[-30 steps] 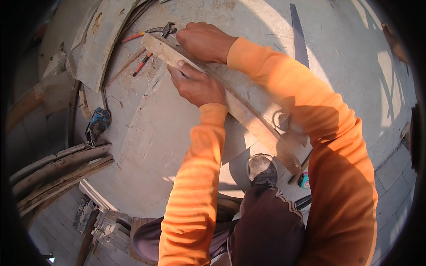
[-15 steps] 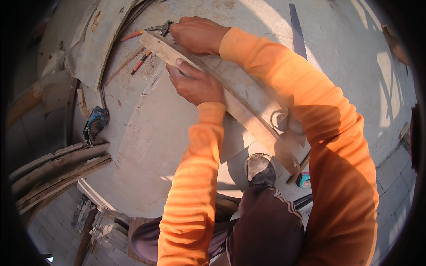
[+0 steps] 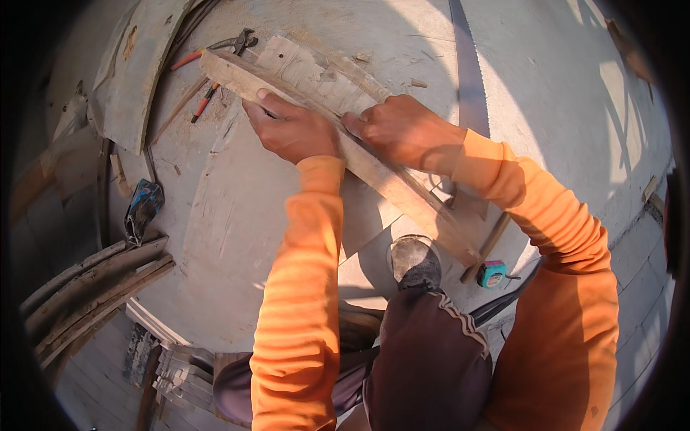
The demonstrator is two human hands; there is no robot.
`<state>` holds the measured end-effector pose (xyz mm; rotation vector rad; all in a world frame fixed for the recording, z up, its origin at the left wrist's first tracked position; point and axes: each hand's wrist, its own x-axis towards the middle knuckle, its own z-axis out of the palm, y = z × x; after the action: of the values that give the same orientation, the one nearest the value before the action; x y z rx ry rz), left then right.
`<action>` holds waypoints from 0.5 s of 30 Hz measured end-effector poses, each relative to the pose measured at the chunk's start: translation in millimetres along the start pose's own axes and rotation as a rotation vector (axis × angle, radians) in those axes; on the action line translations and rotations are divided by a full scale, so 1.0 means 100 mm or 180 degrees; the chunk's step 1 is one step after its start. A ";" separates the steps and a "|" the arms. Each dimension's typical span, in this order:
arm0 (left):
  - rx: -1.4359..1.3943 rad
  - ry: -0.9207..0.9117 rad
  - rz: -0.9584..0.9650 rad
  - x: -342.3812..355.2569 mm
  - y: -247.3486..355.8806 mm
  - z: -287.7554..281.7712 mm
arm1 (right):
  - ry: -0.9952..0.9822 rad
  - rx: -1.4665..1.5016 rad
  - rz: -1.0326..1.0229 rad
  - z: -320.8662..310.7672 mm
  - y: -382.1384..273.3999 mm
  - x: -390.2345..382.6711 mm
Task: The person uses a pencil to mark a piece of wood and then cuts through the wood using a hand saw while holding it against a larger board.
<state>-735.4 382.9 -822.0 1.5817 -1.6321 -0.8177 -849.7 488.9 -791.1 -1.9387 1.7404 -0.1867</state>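
A long pale wooden batten slants from the upper left toward my foot. My left hand is closed round it near its far end, thumb on top. On the batten's right side, my right hand is closed, knuckles up, with its fingertips at the batten's edge. What it holds, if anything, is hidden. Beyond the batten lies a rough flat piece of wood. Pincers with red handles and a thin red-and-black tool lie by the batten's far end.
A handsaw blade lies at the upper right. A teal tape measure and a wooden stick are near my shoe. Old boards and stacked curved timbers stand left, with a blue-and-black object beside them.
My right hand has moved from the batten's far end back along it, toward me and to the right. The flat wood beyond is now uncovered. My left hand keeps its grip.
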 end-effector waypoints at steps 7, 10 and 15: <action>0.0010 0.0027 0.0120 0.01 -0.03 0.01 | 0.0322 0.0299 -0.0136 -0.11 0.10 -0.25; -0.0146 -0.0037 -0.0008 -0.02 0.06 -0.01 | 0.1608 0.0619 -0.0265 0.04 0.25 0.15; 0.0068 0.0005 0.0149 -0.02 -0.01 0.02 | 0.1418 0.0572 -0.0307 0.00 0.17 0.55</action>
<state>-736.9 384.6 -824.2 1.5524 -1.6757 -0.7767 -855.3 435.4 -812.4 -1.9500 1.8193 -0.8357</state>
